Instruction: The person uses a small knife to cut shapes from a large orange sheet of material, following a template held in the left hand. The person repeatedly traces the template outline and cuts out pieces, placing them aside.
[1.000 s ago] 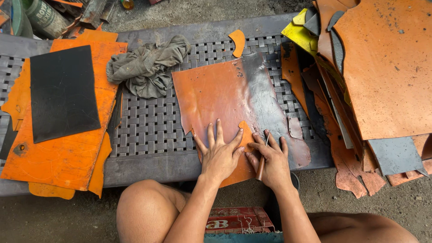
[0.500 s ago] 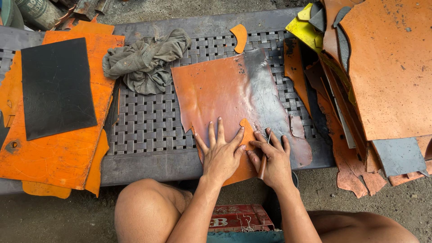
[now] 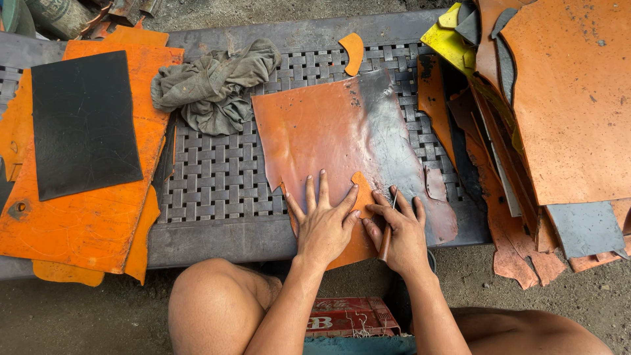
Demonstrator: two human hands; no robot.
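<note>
- The leather sheet (image 3: 328,131), orange with a dark grey band along its right side, lies flat on the woven metal bench (image 3: 217,184), its near edge reaching the bench's front rim.
- A small orange pattern piece (image 3: 361,187) rests on the sheet's near part, between the two hands.
- The left hand (image 3: 323,220) is spread wide open, palm down, fingers fanned, pressing on the sheet and touching the pattern piece with its fingertips; it grips nothing.
- The right hand (image 3: 401,230) is curled around a thin tool (image 3: 388,230), held like a pen, its tip at the pattern piece's right edge.
- A crumpled grey rag (image 3: 210,82) sits on the bench, behind and to the left of the sheet.
- Against the earlier frames, both hands keep the same pose and place; only the view has shifted slightly.
</note>
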